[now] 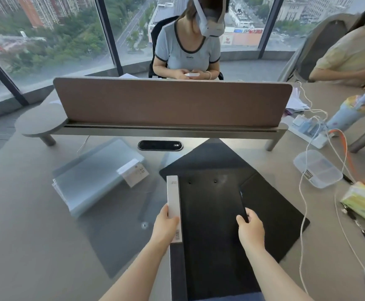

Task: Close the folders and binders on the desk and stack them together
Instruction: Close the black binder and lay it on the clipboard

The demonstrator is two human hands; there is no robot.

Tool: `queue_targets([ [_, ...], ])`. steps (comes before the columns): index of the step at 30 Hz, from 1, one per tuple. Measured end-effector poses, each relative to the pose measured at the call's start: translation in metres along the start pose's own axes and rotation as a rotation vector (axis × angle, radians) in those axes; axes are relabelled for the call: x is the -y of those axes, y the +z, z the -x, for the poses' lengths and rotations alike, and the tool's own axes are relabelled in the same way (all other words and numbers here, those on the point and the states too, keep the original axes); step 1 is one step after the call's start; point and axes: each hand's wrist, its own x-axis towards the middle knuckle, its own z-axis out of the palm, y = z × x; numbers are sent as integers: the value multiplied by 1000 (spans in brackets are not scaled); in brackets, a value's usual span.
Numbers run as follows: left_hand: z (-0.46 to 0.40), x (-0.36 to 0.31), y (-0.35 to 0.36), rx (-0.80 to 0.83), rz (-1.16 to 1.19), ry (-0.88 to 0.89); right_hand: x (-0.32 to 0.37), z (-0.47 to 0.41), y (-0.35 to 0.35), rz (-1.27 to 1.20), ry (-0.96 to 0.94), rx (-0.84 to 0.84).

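Early stage. Black binder (pixel 212 216) held at desk centre, nearly shut: left hand (pixel 166 224) grips its white-labelled spine, right hand (pixel 250 229) pinches the cover edge. Translucent folder (pixel 94 177) lies open, well left (untouched). Nothing stacked yet.

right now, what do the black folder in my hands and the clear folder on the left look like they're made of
Black folder: looks like matte plastic or coated board, with dull, even sheen and thin stiff edges; two rivets show near the top, and a white paper label runs along its spine. Clear folder: frosted translucent plastic, probably polypropylene; the desk shows faintly through it and layered sleeve edges are visible.
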Motion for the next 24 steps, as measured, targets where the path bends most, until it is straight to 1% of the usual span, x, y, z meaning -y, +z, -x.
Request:
queue_targets([
  [9, -2, 23, 38, -25, -197, -47, -33, -15, -10, 88, 80, -5],
  [13, -7, 27, 41, -35, -231, -44, -36, -21, -8, 158, 110, -34],
  [20, -15, 28, 37, -59, -196, -109, -33, -24, -4, 186, 124, -29],
  [24, -15, 25, 35, -55, -79, -144, -34, -26, -2, 144, 144, -25],
])
